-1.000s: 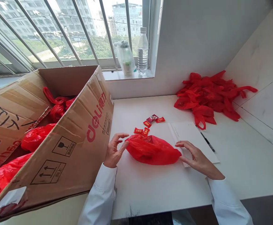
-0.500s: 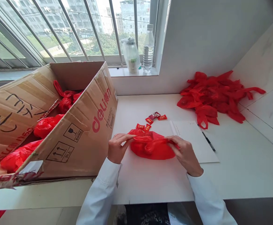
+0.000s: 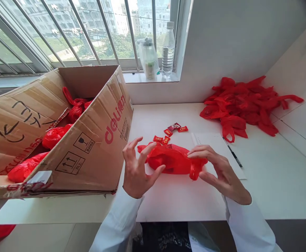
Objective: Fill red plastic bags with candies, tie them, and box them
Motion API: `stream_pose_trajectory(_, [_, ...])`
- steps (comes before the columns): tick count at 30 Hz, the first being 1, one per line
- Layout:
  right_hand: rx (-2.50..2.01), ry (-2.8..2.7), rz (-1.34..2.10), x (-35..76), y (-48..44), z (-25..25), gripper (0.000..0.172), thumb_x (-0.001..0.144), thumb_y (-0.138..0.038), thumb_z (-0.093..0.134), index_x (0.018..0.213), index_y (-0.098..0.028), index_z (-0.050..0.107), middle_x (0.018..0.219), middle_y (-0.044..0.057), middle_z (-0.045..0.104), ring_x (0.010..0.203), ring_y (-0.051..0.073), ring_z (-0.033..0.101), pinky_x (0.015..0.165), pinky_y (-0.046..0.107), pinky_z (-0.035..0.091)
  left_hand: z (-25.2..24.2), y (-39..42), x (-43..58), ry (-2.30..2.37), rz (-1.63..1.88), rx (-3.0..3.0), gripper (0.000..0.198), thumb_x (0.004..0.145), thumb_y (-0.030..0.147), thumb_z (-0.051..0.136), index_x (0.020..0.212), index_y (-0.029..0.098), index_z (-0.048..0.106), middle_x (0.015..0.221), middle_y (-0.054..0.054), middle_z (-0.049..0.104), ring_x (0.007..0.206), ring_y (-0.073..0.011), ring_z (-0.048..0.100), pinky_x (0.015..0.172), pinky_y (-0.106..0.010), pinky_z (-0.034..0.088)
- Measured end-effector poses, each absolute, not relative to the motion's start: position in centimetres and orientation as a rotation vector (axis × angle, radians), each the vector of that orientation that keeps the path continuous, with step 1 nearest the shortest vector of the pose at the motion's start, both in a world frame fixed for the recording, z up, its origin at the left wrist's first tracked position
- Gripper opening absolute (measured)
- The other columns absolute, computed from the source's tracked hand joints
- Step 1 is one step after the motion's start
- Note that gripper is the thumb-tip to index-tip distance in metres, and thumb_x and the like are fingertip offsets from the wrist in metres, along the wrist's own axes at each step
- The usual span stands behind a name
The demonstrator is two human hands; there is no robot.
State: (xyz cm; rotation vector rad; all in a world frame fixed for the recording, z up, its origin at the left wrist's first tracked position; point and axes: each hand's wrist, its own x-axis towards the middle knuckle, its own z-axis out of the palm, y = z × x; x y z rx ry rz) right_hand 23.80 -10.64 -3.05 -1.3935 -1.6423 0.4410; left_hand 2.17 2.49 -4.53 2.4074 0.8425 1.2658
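Note:
A filled red plastic bag (image 3: 172,159) is held just above the white table (image 3: 173,199) between both hands. My left hand (image 3: 137,171) grips its left end, thumb under the bag and index finger over it, the other fingers spread upward. My right hand (image 3: 219,171) pinches the bag's right end, where a loose handle hangs down. Several small red wrapped candies (image 3: 168,134) lie on the table just behind the bag.
A large open cardboard box (image 3: 90,140) holding filled red bags (image 3: 54,134) stands tilted at the left. A heap of empty red bags (image 3: 247,105) lies at the back right. A white sheet (image 3: 215,147) and a pen (image 3: 234,157) lie beside my right hand. Bottles (image 3: 168,50) stand on the windowsill.
Both hands first lay open beside the bag, then closed on its ends. Now the bag is raised slightly and bunched, and my left fingers have spread.

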Motion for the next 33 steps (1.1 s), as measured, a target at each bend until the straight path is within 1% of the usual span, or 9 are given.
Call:
stream_pose_trajectory(3, [-1.589, -1.842, 0.187, 22.7, -7.8, -3.3, 0.028, 0.089, -0.032, 0.056, 0.116, -0.025, 0.057, 0.109, 0.008, 0.062, 0.105, 0.028, 0.051, 0.091, 0.046, 0.043, -4.7, 3.5, 2.7, 0.936, 1.264, 2.459, 0.019, 0.087, 0.029, 0.059, 0.103, 0.026, 0.07, 0.11, -0.008, 0.059, 0.097, -0.0214, 0.057, 0.086, -0.034, 0.047])
stream_pose_trajectory(5, [-1.733, -1.954, 0.086, 22.3, -6.2, -4.2, 0.022, 0.089, -0.02, 0.053, 0.109, -0.02, 0.06, 0.102, 0.01, 0.064, 0.098, 0.028, 0.051, 0.088, 0.048, 0.042, -4.5, 4.5, 2.5, 0.932, 1.271, 2.38, 0.02, 0.092, 0.025, 0.052, 0.096, 0.026, 0.072, 0.09, -0.003, 0.063, 0.076, -0.0134, 0.06, 0.072, -0.024, 0.048])
stream_pose_trajectory(9, [-1.765, -2.024, 0.135, 22.7, -5.7, -5.6, 0.034, 0.083, 0.002, 0.038, 0.092, -0.018, 0.063, 0.086, 0.008, 0.066, 0.083, 0.022, 0.054, 0.081, 0.041, 0.043, -3.7, 6.2, 1.5, 0.928, 1.25, 2.191, 0.014, 0.089, 0.026, 0.057, 0.094, 0.022, 0.07, 0.085, -0.001, 0.065, 0.073, -0.0126, 0.061, 0.066, -0.021, 0.048])
stream_pose_trajectory(14, [-1.64, -1.748, 0.41, 24.3, -7.0, -5.4, 0.041, 0.077, 0.005, 0.04, 0.097, -0.022, 0.062, 0.09, -0.001, 0.066, 0.084, 0.015, 0.058, 0.079, 0.029, 0.043, -3.6, 7.4, 1.3, 0.846, 1.135, 2.018, 0.02, 0.092, 0.031, 0.053, 0.104, 0.017, 0.06, 0.076, 0.0, 0.059, 0.06, -0.0096, 0.057, 0.052, -0.018, 0.046])
stream_pose_trajectory(19, [-1.521, -1.239, 0.551, 24.6, -6.6, -5.2, 0.017, 0.088, -0.019, 0.051, 0.101, -0.025, 0.061, 0.088, -0.002, 0.062, 0.077, 0.013, 0.054, 0.067, 0.024, 0.041, -2.4, 7.5, 0.9, 0.649, 0.971, 2.118, 0.018, 0.085, 0.026, 0.063, 0.103, 0.023, 0.065, 0.078, 0.001, 0.053, 0.064, -0.0086, 0.053, 0.057, -0.018, 0.044])
stream_pose_trajectory(26, [-1.578, -1.593, 0.359, 25.0, -5.5, -4.9, 0.032, 0.075, 0.001, 0.037, 0.071, -0.02, 0.06, 0.078, 0.001, 0.052, 0.068, 0.013, 0.051, 0.062, 0.026, 0.039, 0.0, 6.6, -0.7, 0.691, 0.615, 2.854, 0.039, 0.084, 0.003, 0.036, 0.082, 0.022, 0.069, 0.106, -0.007, 0.051, 0.065, -0.0094, 0.055, 0.056, -0.023, 0.044])
stream_pose_trajectory(29, [-2.053, -1.889, -0.05, 24.5, -5.6, -5.0, 0.022, 0.076, -0.003, 0.044, 0.069, -0.018, 0.059, 0.087, 0.007, 0.055, 0.066, 0.017, 0.05, 0.058, 0.031, 0.039, 0.7, 5.6, -1.1, 0.931, 0.503, 2.98, 0.042, 0.08, 0.003, 0.034, 0.102, 0.022, 0.064, 0.112, -0.01, 0.052, 0.069, -0.0161, 0.06, 0.055, -0.028, 0.047])
stream_pose_trajectory(31, [-2.189, -2.014, -0.203, 23.9, -6.2, -5.1, 0.004, 0.074, -0.015, 0.06, 0.071, -0.017, 0.058, 0.102, 0.013, 0.057, 0.079, 0.024, 0.054, 0.067, 0.038, 0.044, 1.2, 4.9, -1.6, 1.02, 0.462, 2.962, 0.046, 0.081, 0.006, 0.034, 0.12, 0.021, 0.054, 0.116, -0.01, 0.053, 0.072, -0.0184, 0.062, 0.057, -0.031, 0.051])
stream_pose_trajectory(33, [-2.169, -2.096, -0.205, 23.4, -7.1, -5.2, 0.025, 0.064, -0.03, 0.075, 0.076, -0.017, 0.059, 0.127, 0.018, 0.049, 0.102, 0.034, 0.052, 0.084, 0.049, 0.044, 1.6, 4.2, -2.3, 1.04, 0.479, 2.888, 0.048, 0.083, 0.009, 0.036, 0.128, 0.022, 0.046, 0.121, -0.008, 0.051, 0.071, -0.0154, 0.062, 0.061, -0.03, 0.053])
